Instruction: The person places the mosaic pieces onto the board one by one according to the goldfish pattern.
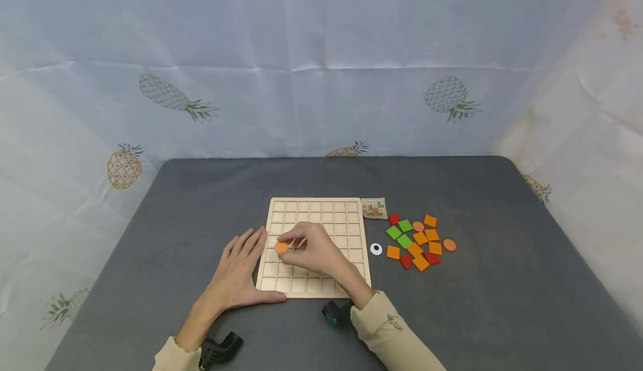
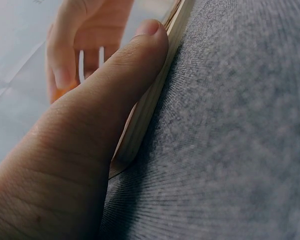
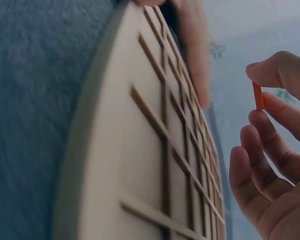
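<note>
A pale wooden grid board (image 1: 316, 286) lies on the grey table, its square cells marked off by raised strips. Over the board's left part, my right hand (image 1: 315, 251) pinches an orange disc (image 1: 281, 247) between thumb and fingertips. The right wrist view shows this disc (image 3: 258, 96) edge-on, held above the board's surface. My left hand (image 1: 235, 276) rests against the board's left side with fingers straight, its thumb along the near edge. In the left wrist view the left thumb (image 2: 135, 55) touches the board's edge (image 2: 140, 125).
Right of the board lie several orange, green and red pieces (image 1: 414, 249), some overlapping. Nearer the board is a white ring-like eye piece (image 1: 375, 249). A small printed pattern card (image 1: 374, 208) sits by the board's far right corner. A pineapple-print cloth (image 1: 321, 109) hangs behind the table.
</note>
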### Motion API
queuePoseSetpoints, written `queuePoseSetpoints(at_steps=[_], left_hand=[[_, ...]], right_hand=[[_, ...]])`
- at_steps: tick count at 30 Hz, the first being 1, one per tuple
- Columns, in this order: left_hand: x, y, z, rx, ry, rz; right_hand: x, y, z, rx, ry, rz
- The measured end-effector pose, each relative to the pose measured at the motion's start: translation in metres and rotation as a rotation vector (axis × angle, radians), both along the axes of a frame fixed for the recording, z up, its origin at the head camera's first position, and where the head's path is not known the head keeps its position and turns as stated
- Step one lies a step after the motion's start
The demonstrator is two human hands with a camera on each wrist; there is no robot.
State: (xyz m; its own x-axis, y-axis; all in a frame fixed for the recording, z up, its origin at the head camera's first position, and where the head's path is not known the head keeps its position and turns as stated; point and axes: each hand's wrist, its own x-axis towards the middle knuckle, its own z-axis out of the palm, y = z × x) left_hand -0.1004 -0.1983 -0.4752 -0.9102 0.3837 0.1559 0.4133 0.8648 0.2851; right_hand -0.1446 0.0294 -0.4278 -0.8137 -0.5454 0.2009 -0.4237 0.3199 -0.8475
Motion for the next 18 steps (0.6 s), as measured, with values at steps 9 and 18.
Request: queuePoseSetpoints(at_steps=[9, 18], left_hand=[[0.000, 0.000, -0.002, 0.001, 0.025, -0.010], [0.000, -0.001, -0.001, -0.001, 0.000, -0.007]], right_hand=[[-0.002, -0.022, -0.017, 0.070, -0.033, -0.014], [-0.002, -0.028, -0.024, 0.102, -0.067, -0.037]])
